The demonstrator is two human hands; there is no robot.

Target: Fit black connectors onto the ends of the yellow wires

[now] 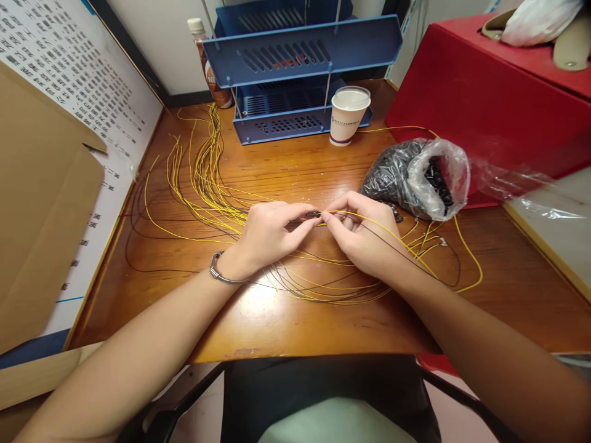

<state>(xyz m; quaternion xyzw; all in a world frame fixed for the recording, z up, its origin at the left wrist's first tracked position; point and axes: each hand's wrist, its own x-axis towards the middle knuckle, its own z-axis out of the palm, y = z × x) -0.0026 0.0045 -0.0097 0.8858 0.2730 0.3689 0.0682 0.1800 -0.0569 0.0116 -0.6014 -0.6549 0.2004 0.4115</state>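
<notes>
My left hand and my right hand meet fingertip to fingertip above the middle of the desk. Between the left thumb and forefinger is a small black connector, partly covered by the fingers. The right thumb and forefinger pinch a yellow wire close to it; a dark wire runs beside it over my right wrist. A bundle of yellow and dark wires spreads to the left, with more strands looping below my hands. Wire ends with small metal tips lie right of my right hand.
An open plastic bag of small black parts lies behind my right hand. Further back stand a paper cup, a blue desk rack and a bottle. A red box stands right; cardboard is at left.
</notes>
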